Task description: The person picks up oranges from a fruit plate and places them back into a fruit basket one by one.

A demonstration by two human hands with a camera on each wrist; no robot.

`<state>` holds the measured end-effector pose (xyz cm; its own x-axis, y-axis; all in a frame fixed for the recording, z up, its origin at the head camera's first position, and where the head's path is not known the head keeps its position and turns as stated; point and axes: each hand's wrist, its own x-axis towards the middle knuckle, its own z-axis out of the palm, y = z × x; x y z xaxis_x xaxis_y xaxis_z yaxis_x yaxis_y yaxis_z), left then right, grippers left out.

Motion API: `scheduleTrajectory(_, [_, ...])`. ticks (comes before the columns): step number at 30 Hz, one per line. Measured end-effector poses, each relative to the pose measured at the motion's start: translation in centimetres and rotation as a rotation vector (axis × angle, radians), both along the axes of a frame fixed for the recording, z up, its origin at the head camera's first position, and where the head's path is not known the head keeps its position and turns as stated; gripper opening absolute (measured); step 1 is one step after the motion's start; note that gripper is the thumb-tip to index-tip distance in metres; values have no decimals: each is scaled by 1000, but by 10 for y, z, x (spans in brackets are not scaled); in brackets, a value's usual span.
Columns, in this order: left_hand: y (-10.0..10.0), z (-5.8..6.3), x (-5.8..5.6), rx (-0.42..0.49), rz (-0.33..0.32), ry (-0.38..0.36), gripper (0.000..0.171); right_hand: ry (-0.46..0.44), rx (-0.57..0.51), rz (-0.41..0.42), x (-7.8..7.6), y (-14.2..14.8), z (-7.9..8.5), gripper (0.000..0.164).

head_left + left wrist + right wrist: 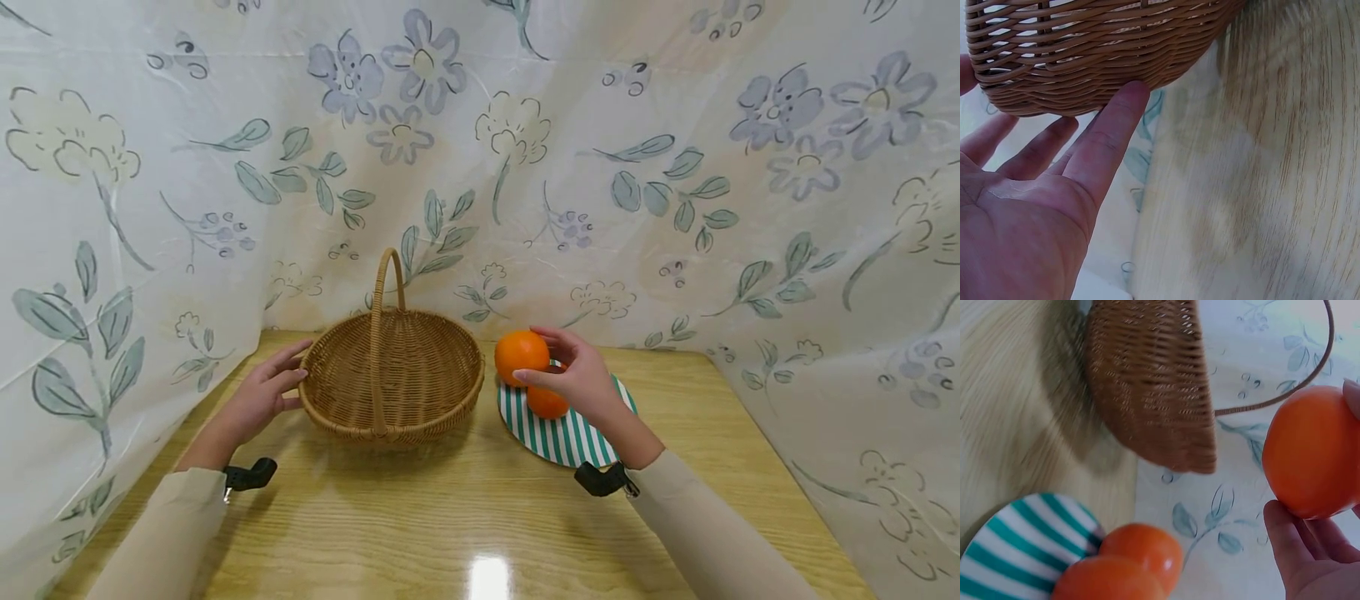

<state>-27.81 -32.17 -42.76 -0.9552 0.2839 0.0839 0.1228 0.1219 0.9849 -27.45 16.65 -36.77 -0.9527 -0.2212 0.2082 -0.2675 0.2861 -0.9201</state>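
My right hand [581,379] holds an orange [521,357] between thumb and fingers, above the left part of a flat round plate [558,446] with green and white stripes. In the right wrist view, the held orange [1313,453] is at the right, and two more oranges [1147,550] sit together by the striped plate [1029,531]. One of these, a lower orange [547,404], shows partly behind my right hand in the head view. My left hand [258,396] touches the left rim of a wicker basket [427,367], fingers mostly straight, fingertips against the weave [1104,69].
The basket's tall arched handle [377,350] rises over its middle. All this stands on a wooden table [390,525]. Floral cloth [465,183] hangs behind and along both sides of the table. Black wrist mounts [251,473] sit below both hands.
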Motion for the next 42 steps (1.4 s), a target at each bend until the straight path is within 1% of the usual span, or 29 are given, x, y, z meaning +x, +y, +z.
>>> scheduleTrajectory(7, [-1, -1, -1, -4, -1, 6, 63, -32, 9, -4, -8, -22, 15, 76])
scheduleTrajectory(13, [0, -4, -1, 19, -6, 13, 64, -38, 8, -1, -18, -37, 22, 74])
scheduleTrajectory(16, [1, -6, -2, 23, -13, 21, 63, -36, 0, 12, -23, -44, 25, 72])
scheduleTrajectory(21, [1, -6, -3, 4, -2, 27, 63, -36, -10, 32, -32, -59, 30, 68])
scheduleTrajectory(26, [-1, -5, -3, -12, 1, 29, 62, -55, -59, 79, -41, -79, 35, 64])
scheduleTrajectory(32, [-1, -5, -3, -4, -1, 30, 61, -79, -73, 94, -54, -103, 34, 61])
scheduleTrajectory(38, [-1, -5, -4, 1, -2, 39, 61, -139, -122, 121, -66, -127, 30, 59])
scheduleTrajectory(42, [-1, -5, -5, -8, 0, 36, 61, -182, -111, 140, -74, -143, 27, 61])
